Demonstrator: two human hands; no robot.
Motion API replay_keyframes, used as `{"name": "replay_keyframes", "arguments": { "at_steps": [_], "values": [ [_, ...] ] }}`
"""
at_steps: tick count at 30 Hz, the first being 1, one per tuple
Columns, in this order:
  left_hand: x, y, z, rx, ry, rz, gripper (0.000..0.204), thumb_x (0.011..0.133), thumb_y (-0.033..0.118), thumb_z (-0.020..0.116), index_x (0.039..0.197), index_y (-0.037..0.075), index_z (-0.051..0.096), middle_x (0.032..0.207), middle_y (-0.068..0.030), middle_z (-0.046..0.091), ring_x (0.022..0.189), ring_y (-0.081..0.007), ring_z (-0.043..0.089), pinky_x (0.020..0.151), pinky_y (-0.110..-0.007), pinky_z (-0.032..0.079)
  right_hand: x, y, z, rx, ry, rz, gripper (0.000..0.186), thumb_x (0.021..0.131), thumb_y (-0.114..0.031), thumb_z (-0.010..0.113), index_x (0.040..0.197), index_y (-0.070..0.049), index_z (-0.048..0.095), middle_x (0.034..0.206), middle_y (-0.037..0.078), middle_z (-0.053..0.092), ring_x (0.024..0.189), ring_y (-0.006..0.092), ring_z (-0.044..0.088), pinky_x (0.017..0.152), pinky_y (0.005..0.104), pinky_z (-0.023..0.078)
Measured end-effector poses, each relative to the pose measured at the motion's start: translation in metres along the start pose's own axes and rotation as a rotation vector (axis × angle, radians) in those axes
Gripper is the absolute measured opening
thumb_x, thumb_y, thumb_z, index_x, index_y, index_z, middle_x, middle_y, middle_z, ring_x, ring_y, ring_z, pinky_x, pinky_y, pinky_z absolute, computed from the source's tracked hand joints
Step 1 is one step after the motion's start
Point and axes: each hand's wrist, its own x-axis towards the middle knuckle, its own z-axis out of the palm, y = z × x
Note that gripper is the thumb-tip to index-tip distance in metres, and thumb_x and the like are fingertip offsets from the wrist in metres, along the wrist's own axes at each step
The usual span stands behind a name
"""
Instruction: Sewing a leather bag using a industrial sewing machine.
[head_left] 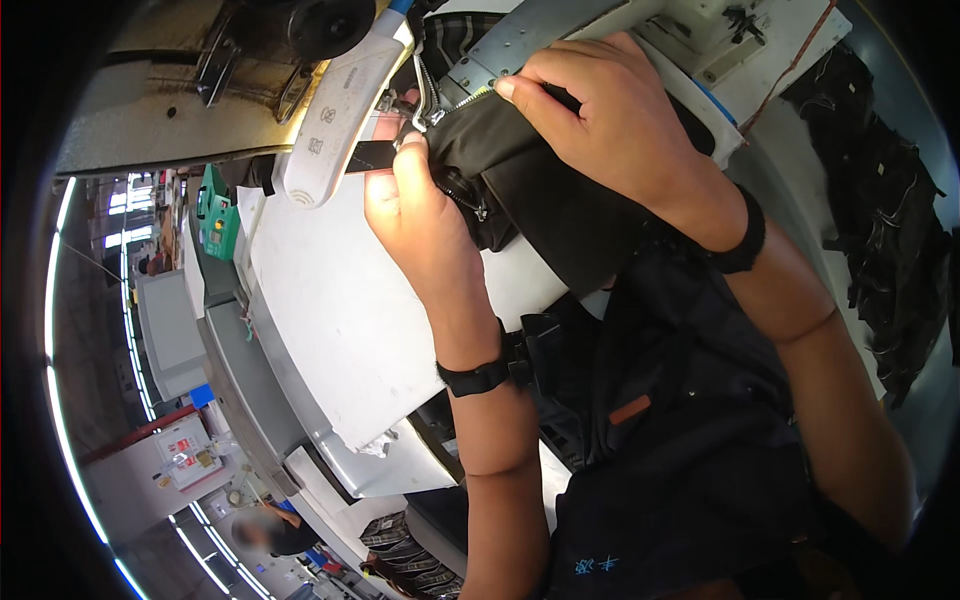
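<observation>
A dark garment piece (570, 200) with a metal zipper (468, 101) lies across the machine bed, its near end hanging toward my lap. My left hand (430, 225) is closed, thumb and fingers pinching the cloth close to the zipper and the machine's needle area. Up and to the right, my right hand (625, 125) grips the same piece, with thumb and forefinger at the zipper's far end. Light from the sewing machine's white head (345, 110) falls on the zipper teeth. The fingertips under the cloth are partly hidden.
The white table top (320, 300) extends to the left, with a green device (217, 215) beyond it. Dark cloth pieces (870, 200) hang at the right. Plaid cloth (405, 550) lies low on the left, near another person (285, 530) farther off.
</observation>
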Motion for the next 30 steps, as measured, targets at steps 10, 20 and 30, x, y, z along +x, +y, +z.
{"name": "replay_keyframes", "arguments": {
  "at_steps": [10,20,30],
  "values": [
    [-0.002,0.002,-0.023,0.145,-0.084,0.069,0.039,0.099,0.012,0.071,0.133,-0.005,0.062,0.094,-0.0017,0.064,0.078,-0.0074,0.055,0.075,-0.022,0.045,0.031,-0.001,-0.012,-0.033,-0.106,-0.219,0.011,0.09,-0.018,0.069,0.085,-0.008,0.069,0.088,0.005,0.07,0.085,0.0282,0.065,0.079,0.0411,0.045],
    [0.003,-0.005,-0.029,-0.038,-0.116,0.008,0.039,0.094,0.004,0.074,0.13,-0.005,0.06,0.095,-0.0052,0.067,0.077,-0.0099,0.06,0.071,-0.023,0.05,0.062,0.017,0.009,0.355,-0.461,-0.178,0.009,0.088,-0.014,0.071,0.094,-0.007,0.073,0.087,0.005,0.072,0.082,0.0252,0.068,0.076,0.0365,0.054],
    [0.007,0.002,-0.031,0.028,-0.138,-0.05,0.039,0.095,0.001,0.071,0.131,-0.008,0.059,0.093,-0.0055,0.066,0.077,-0.011,0.062,0.073,-0.023,0.05,0.062,0.015,0.007,0.331,-0.484,-0.144,0.007,0.086,-0.017,0.07,0.088,-0.011,0.073,0.087,0.002,0.071,0.08,0.0229,0.069,0.071,0.0365,0.054]
  ]
}}
